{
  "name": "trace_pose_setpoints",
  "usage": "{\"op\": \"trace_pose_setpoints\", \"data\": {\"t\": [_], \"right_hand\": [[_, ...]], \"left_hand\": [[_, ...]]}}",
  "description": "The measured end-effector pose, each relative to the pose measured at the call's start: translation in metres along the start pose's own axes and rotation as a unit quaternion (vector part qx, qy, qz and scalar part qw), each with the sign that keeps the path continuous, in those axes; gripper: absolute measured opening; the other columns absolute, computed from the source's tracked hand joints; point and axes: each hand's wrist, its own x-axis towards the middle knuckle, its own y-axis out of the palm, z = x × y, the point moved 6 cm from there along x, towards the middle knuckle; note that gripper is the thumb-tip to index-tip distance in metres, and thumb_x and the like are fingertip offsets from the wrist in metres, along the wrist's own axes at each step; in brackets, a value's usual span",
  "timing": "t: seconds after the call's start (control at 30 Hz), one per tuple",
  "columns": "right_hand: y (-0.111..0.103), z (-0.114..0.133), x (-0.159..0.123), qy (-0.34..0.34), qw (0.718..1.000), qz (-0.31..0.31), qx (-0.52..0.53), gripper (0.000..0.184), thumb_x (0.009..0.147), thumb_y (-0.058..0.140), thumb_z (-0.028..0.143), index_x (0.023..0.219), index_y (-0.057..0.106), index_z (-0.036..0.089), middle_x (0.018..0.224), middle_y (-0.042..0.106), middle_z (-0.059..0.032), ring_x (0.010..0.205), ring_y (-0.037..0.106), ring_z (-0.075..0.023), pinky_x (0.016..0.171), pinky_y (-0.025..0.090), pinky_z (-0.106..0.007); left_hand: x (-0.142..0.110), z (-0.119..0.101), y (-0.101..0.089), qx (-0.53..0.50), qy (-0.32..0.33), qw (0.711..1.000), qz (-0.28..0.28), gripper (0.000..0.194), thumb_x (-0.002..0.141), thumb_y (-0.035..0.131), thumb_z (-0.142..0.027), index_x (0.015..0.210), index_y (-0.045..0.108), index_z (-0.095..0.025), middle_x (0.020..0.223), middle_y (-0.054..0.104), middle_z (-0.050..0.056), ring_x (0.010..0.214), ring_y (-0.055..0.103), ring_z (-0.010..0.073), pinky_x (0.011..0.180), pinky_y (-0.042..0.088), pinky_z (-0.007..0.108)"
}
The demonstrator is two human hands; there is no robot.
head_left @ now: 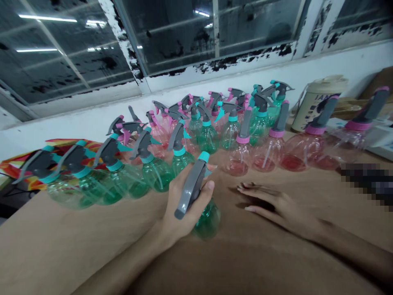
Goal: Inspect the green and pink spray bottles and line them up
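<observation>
My left hand [181, 205] is wrapped round the neck of a green spray bottle [207, 221], under its grey trigger head with a turquoise nozzle. That bottle is upright or nearly so, in front of the others at the middle of the table. To its right, my right hand [276, 205] is low over the tabletop with fingers stretched out and nothing in them. Green spray bottles [158, 174] with turquoise collars stand in a row on the left. Pink spray bottles [239, 159] with pink collars stand beyond my right hand.
More green and pink bottles crowd the back of the wooden table [92, 246]. A cream-coloured jug [317, 98] with a lid stands at the back right. An orange and yellow cloth [73, 143] lies behind the left row. Windows [184, 32] line the wall behind.
</observation>
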Motion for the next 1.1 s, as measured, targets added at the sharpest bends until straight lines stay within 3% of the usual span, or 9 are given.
{"op": "trace_pose_setpoints", "data": {"t": [0.1,0.23,0.5,0.67,0.8,0.93,1.1], "right_hand": [[-0.001,0.001,0.000,0.012,1.000,-0.003,-0.016,0.047,0.087,0.055,0.042,0.132,0.048,0.032,0.131,0.058,-0.0013,0.118,0.055,-0.0237,0.098,0.047,-0.044],[-0.002,0.014,0.001,0.042,0.999,0.000,-0.026,0.052,0.086,0.054,0.047,0.134,0.044,0.031,0.130,0.058,-0.0023,0.113,0.059,-0.0242,0.095,0.049,-0.044],[0.000,0.091,0.023,0.031,0.999,-0.038,-0.003,0.081,0.070,0.065,0.060,0.138,0.036,0.027,0.133,0.053,-0.0110,0.119,0.052,-0.0326,0.090,0.048,-0.051],[0.005,0.125,0.040,0.010,0.994,-0.105,-0.008,0.075,0.074,0.061,0.058,0.133,0.039,0.018,0.124,0.057,-0.0164,0.113,0.054,-0.0346,0.084,0.050,-0.048],[0.012,0.129,0.047,0.004,0.992,-0.124,-0.032,0.052,0.079,0.057,0.050,0.117,0.049,0.014,0.106,0.062,-0.0151,0.098,0.060,-0.0309,0.077,0.050,-0.044],[0.008,0.119,0.052,0.044,0.991,-0.105,-0.064,0.038,0.078,0.058,0.046,0.103,0.051,0.018,0.093,0.064,-0.0115,0.089,0.062,-0.0302,0.071,0.049,-0.043],[-0.005,0.094,0.067,0.100,0.987,-0.094,-0.085,0.053,0.078,0.056,0.054,0.113,0.044,0.016,0.095,0.064,-0.0127,0.086,0.063,-0.0310,0.067,0.049,-0.043]], "left_hand": [[-0.002,0.001,0.000,-0.004,-0.010,1.000,0.002,0.022,0.088,0.050,-0.034,0.107,0.057,-0.026,0.078,0.063,0.002,0.073,0.062,0.0189,0.072,0.052,0.036],[-0.004,0.005,0.003,-0.035,-0.016,0.999,0.005,0.026,0.090,0.050,-0.037,0.111,0.057,-0.025,0.095,0.065,0.004,0.090,0.063,0.0194,0.080,0.051,0.036],[-0.005,0.007,0.009,-0.079,-0.003,0.997,-0.011,0.033,0.085,0.058,-0.039,0.114,0.056,-0.023,0.120,0.062,0.008,0.110,0.059,0.0223,0.096,0.046,0.039],[-0.004,0.002,0.010,-0.095,0.007,0.995,0.000,0.043,0.082,0.061,-0.044,0.119,0.053,-0.023,0.125,0.059,0.009,0.109,0.060,0.0229,0.097,0.046,0.041],[-0.005,-0.001,0.006,-0.088,0.010,0.996,0.016,0.057,0.079,0.064,-0.047,0.126,0.044,-0.023,0.132,0.053,0.012,0.118,0.053,0.0287,0.100,0.041,0.048],[-0.017,0.006,-0.002,-0.063,0.019,0.998,0.015,0.075,0.077,0.067,-0.045,0.138,0.028,-0.025,0.142,0.041,0.013,0.129,0.041,0.0295,0.105,0.036,0.051],[-0.051,0.036,-0.007,-0.037,0.018,0.999,-0.009,0.046,0.088,0.054,-0.035,0.129,0.037,-0.022,0.129,0.051,0.011,0.120,0.050,0.0241,0.098,0.044,0.045]]}}
